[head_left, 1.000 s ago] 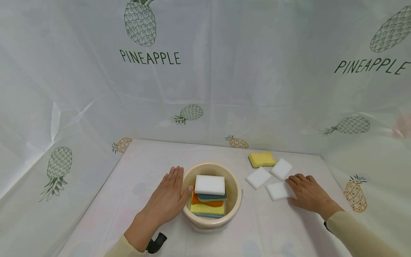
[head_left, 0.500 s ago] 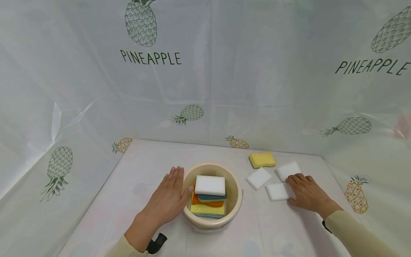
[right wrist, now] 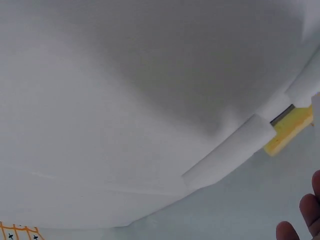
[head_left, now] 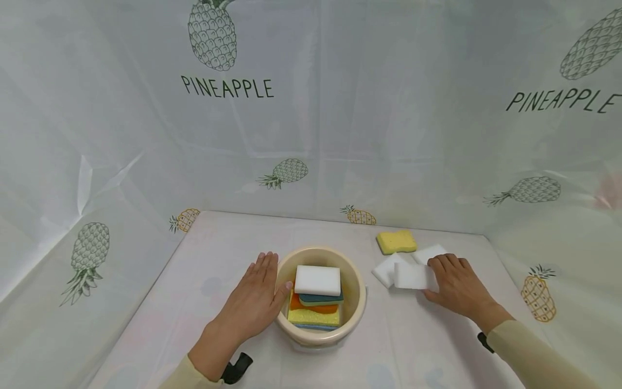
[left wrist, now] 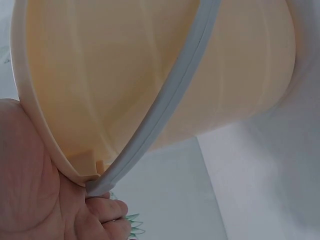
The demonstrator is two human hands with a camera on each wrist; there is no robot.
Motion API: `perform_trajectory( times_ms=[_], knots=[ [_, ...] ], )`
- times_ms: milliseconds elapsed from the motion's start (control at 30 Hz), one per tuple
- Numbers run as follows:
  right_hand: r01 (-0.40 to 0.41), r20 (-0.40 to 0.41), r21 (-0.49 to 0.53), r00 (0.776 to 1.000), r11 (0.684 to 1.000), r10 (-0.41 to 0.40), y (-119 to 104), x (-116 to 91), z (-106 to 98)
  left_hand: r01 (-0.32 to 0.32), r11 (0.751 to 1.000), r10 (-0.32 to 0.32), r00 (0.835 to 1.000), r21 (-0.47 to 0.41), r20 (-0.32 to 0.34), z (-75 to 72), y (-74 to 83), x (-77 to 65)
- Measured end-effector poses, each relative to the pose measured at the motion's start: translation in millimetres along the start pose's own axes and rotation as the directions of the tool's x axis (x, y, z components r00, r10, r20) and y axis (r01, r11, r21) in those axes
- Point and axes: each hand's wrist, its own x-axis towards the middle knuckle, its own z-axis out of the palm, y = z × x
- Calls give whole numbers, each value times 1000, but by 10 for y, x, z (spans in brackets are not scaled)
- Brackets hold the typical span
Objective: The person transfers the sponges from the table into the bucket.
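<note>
My left hand (head_left: 252, 302) rests along the left side of a cream bucket (head_left: 358, 313), fingers straight and thumb over the rim. In the left wrist view the palm lies against the bucket's rim (left wrist: 37, 117), near the grey handle (left wrist: 160, 102). A white sponge (head_left: 318, 280) tops a pile in the bucket, over a blue-and-green sponge (head_left: 320, 299), an orange one (head_left: 303, 303) and a yellow one (head_left: 313, 316). My right hand (head_left: 459, 286) pinches another white sponge (head_left: 413, 276) by its right end, and it overlaps the white sponges behind it.
Two white sponges, one on the left (head_left: 385, 270) and one on the right (head_left: 427, 253), lie beyond the held one. A yellow sponge (head_left: 396, 241) sits behind them, near the table's (head_left: 233, 232) back edge. A pineapple-print sheet (head_left: 389, 108) hangs around the table.
The right hand first shifts one white sponge to the right and back, then grips the nearest white sponge and moves it slightly left and up. The left hand and bucket stay put.
</note>
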Motion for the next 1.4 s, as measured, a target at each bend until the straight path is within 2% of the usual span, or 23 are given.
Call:
perform_trajectory(
  times_ms=[167,367,733,1133,1400],
  knots=[
    [-23,-96,-43,995,999,19,-116,172,-134,-2,1000,2,1000,4,3,2,-4,1],
    [-36,-140,-94,990,995,23,-303,424,-359,-2,1000,2,1000,3,1,5,-5,-3],
    [-10,-259,-85,966,996,-12,-570,769,-676,-9,1000,9,1000,5,-6,15,-14,7],
    [-15,-261,-70,965,997,-4,-1092,1132,-1018,-10,1000,10,1000,12,-8,3,-17,2],
    [45,-231,-58,971,997,-57,-1483,1285,-1107,-15,1000,15,1000,16,-10,-4,-2,1]
  ],
)
